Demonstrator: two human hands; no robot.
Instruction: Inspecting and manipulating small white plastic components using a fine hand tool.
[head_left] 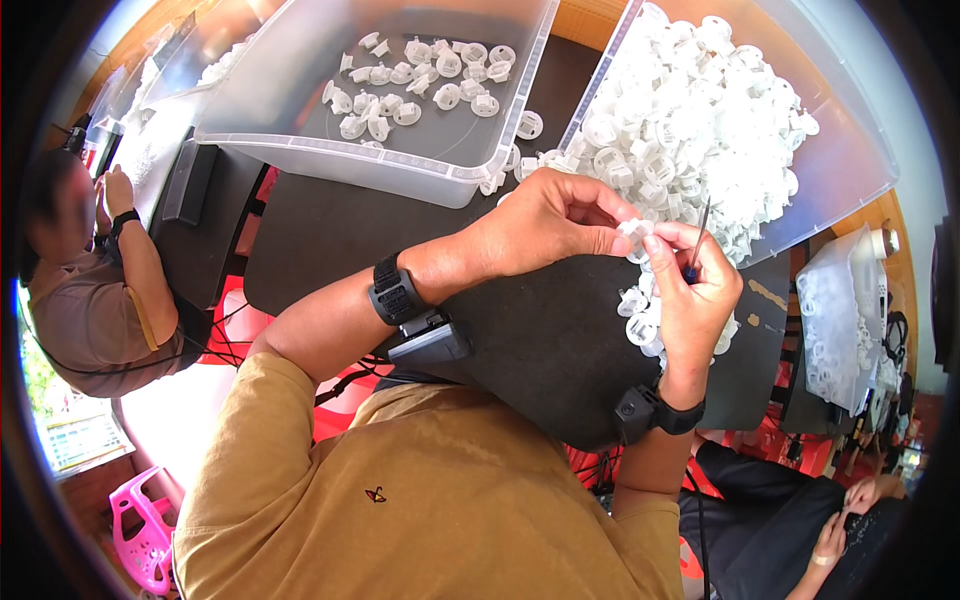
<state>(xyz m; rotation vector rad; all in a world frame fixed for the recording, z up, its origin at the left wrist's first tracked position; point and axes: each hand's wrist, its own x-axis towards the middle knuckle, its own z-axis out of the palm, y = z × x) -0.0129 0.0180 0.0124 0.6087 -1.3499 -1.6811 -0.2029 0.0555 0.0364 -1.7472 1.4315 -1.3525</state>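
Observation:
My left hand (560, 225) is closed, its thumb and fingertips pinching a small white plastic part (636, 236). From the other side, the thumb and index finger of my right hand (697, 290) meet at this same part. Also gripped in the right hand is a thin pointed tool with a dark blue handle (690, 273), its metal shaft sticking up past the fingers. Just below the hands, several loose white round parts (643, 326) lie on the dark table (520, 330), some hidden behind the right hand.
A clear bin (870, 160) heaped with white parts stands at the far right. Left of it, another clear bin (400, 178) holds fewer parts. One person (100, 290) works at the left; another person's hands (845, 515) show at lower right. A smaller clear box (835, 330) stands beyond the table's right edge.

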